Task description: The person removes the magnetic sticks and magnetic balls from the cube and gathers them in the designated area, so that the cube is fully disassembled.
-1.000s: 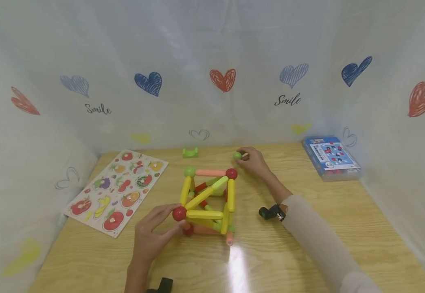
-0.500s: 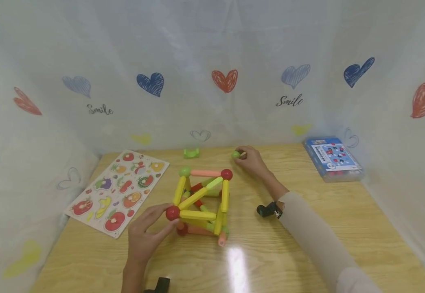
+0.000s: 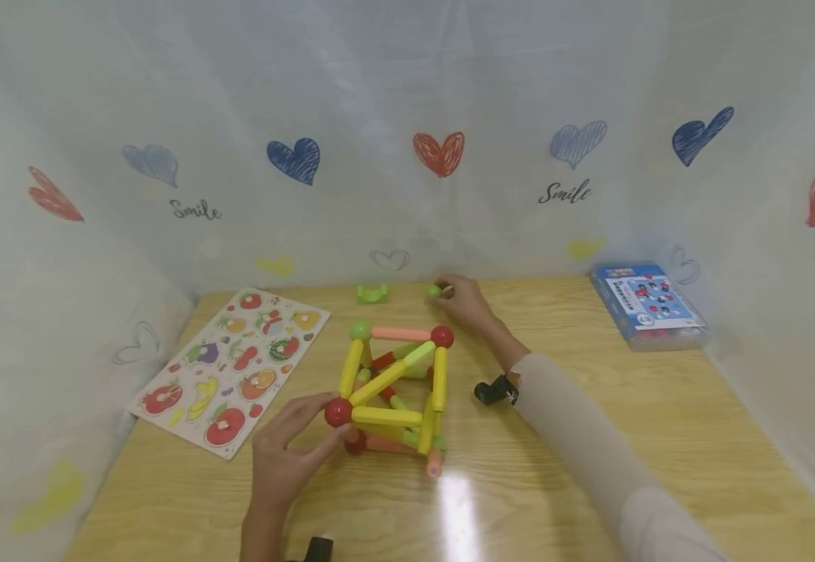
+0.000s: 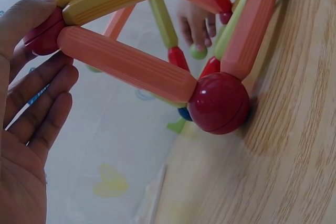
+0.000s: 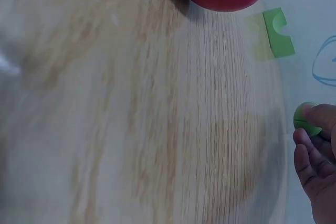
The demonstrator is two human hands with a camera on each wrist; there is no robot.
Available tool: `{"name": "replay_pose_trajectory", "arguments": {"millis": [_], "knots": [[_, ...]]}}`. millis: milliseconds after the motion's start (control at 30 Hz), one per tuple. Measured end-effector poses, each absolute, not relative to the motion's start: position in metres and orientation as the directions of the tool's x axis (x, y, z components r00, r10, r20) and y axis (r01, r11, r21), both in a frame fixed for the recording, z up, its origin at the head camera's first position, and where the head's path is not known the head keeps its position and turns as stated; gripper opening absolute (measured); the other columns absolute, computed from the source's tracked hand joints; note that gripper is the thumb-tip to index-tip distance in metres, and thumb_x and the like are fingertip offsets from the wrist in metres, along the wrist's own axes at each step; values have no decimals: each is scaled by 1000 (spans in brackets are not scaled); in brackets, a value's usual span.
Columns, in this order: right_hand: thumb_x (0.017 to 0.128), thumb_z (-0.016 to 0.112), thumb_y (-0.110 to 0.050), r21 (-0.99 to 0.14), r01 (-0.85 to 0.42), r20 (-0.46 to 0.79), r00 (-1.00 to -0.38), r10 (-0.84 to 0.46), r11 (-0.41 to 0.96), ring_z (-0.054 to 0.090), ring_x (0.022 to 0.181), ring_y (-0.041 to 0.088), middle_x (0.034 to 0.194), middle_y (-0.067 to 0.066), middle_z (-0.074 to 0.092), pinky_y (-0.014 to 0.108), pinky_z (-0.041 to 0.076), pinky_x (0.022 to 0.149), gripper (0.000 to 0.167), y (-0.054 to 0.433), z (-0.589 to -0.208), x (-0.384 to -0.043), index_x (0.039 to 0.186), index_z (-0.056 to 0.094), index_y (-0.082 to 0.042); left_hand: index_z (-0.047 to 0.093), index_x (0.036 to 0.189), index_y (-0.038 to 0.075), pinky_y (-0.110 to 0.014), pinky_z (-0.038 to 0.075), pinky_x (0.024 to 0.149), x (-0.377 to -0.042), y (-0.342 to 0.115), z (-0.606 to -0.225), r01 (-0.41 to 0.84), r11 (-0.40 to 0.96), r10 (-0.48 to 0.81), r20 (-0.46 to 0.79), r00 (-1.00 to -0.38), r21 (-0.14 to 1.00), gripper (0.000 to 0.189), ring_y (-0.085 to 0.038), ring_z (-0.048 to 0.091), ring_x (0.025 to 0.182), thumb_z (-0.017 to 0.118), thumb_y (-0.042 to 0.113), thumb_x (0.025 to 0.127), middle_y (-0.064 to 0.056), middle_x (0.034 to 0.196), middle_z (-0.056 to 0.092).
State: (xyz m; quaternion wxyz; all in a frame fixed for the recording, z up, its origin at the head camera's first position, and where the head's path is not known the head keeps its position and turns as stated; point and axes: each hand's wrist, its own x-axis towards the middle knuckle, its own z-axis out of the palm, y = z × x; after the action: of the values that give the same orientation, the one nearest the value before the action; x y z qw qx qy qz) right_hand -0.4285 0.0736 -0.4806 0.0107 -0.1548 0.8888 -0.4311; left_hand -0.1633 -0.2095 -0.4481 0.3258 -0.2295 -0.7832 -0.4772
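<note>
A cube-like frame of yellow, orange and green rods (image 3: 386,417) joined by red and green balls stands mid-table. My left hand (image 3: 288,445) pinches the red ball (image 3: 339,411) at its upper near-left corner between thumb and fingers. In the left wrist view that red ball (image 4: 46,34) has a yellow and an orange rod (image 4: 126,65) attached. My right hand (image 3: 465,302) pinches a loose green ball (image 3: 433,292) behind the frame, near the table's back edge. The right wrist view shows the green ball (image 5: 306,119) between thumb and fingers. A small green notched block (image 3: 372,293) lies left of it.
A fruit puzzle board (image 3: 232,367) lies at the left. At the back right rests a blue boxed set (image 3: 649,304). A white curtain (image 3: 379,211) printed with hearts rises behind the wooden table (image 3: 555,484).
My right hand has moved left with the green ball, closer to the notched block. The rod frame has shifted slightly left, my left hand still pinching its corner ball. The head view has turned a little.
</note>
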Motion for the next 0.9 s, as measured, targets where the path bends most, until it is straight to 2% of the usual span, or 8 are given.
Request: {"name": "replay_pose_trajectory", "arguments": {"millis": [333,533,633,767,900], "knots": [[92,73,-6,-803,-313,186,-940,-286,507,63,106,33,123,18,59,41,55,88,37,68,-487,-442,125,61,5,74,117,8,-19,51,91,-170,-216,-469,630,450,47,688,-724,633,60,-15,67,103,92,-6,61,-5,110,73],[91,73,-5,-795,-321,202,-940,-274,515,61,104,31,119,18,61,42,54,89,33,64,-490,-450,121,64,6,74,112,3,-17,51,90,-163,-211,-450,617,466,36,683,-730,634,58,-13,67,100,89,-13,58,-9,105,73],[91,73,-6,-767,-343,220,-935,-279,543,58,108,32,119,19,60,44,51,93,34,65,-491,-451,121,63,6,74,111,2,-16,50,91,-159,-207,-441,619,461,35,684,-729,636,57,-12,67,101,88,-14,58,-10,105,73],[91,74,-12,-737,-326,199,-942,-271,592,55,112,34,123,19,57,46,49,97,42,66,-488,-449,126,59,6,73,111,0,-17,50,91,-160,-208,-443,636,457,42,700,-713,621,57,-13,67,101,88,-13,58,-11,105,73],[94,72,-18,-745,-291,173,-953,-247,601,58,111,34,127,18,55,45,53,91,48,77,-477,-440,133,54,4,74,111,1,-17,50,91,-163,-209,-451,650,463,42,717,-696,603,58,-14,68,101,89,-11,57,-11,106,73]]}}
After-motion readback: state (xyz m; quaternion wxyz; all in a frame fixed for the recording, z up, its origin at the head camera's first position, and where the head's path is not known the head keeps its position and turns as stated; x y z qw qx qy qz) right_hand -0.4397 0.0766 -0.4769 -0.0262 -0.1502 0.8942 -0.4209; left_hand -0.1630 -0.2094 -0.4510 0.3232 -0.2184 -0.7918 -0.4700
